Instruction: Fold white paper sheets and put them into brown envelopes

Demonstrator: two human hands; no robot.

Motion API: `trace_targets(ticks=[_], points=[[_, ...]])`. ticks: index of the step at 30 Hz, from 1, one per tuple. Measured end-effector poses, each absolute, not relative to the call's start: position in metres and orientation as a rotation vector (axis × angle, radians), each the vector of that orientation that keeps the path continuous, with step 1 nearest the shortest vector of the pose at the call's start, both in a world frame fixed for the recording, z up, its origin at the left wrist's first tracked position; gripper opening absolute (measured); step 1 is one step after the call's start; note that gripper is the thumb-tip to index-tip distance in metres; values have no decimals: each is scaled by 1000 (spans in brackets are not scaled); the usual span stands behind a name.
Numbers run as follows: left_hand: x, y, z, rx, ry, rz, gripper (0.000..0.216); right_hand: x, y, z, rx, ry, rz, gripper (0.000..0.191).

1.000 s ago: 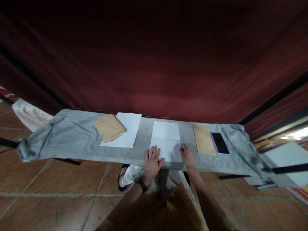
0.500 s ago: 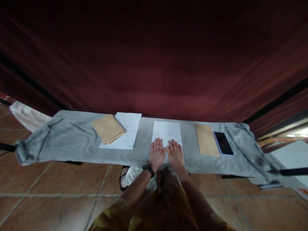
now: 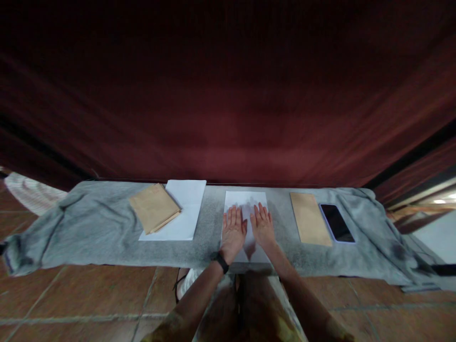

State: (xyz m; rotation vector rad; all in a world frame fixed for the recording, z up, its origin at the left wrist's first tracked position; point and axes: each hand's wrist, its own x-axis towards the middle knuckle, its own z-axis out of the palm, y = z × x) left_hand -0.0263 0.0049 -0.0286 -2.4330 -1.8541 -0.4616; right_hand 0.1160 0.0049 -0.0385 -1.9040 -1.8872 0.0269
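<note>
Paper (image 3: 245, 197) is being pressed down at the middle of a grey cloth (image 3: 107, 228) that is being used to cover a long table, with its near edge lying at the table's front, right before the person. It is being held by both hands at once. The left hand (image 3: 233, 231) is being laid flat on its left half and the right hand (image 3: 262, 228) on its right half, palms down, fingers straight and only slightly spread, with nothing being pinched or gripped. The hands are being set side by side, thumbs close together, so neither is nearer: the paper is lying directly under both. Its long axis is being pointed away from the person toward the curtain (image 3: 228, 118), in line with the fingers, and a bare strip of its far end is being left uncovered beyond the fingertips. A watch (image 3: 223, 262) is being worn on the left wrist. To the left, well apart, envelopes (image 3: 154, 213) are being borne in a skewed pile by a white sheet (image 3: 187, 202). To the right, one envelope (image 3: 309, 218) is being flanked by a phone (image 3: 337, 223), the two just beside each other. Below the table's edge, a tiled floor (image 3: 89, 299) is being shown.
</note>
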Motion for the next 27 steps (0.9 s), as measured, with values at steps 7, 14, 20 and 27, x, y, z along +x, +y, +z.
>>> trace_targets(ticks=[7, 14, 20, 27], points=[[-14, 72, -38, -2700, -1732, -229, 57, 101, 66, -36, -1866, -2124, 110, 51], [-36, 85, -52, -2458, -1956, -299, 61, 125, 79, -60, -1953, -2042, -96, 52], [-38, 82, -52, -2349, -2053, -371, 62, 150, 88, -67, -2039, -1824, -135, 56], [-36, 84, -54, -2352, -2069, -407, 61, 110, 90, -59, -1880, -1993, -5, 53]])
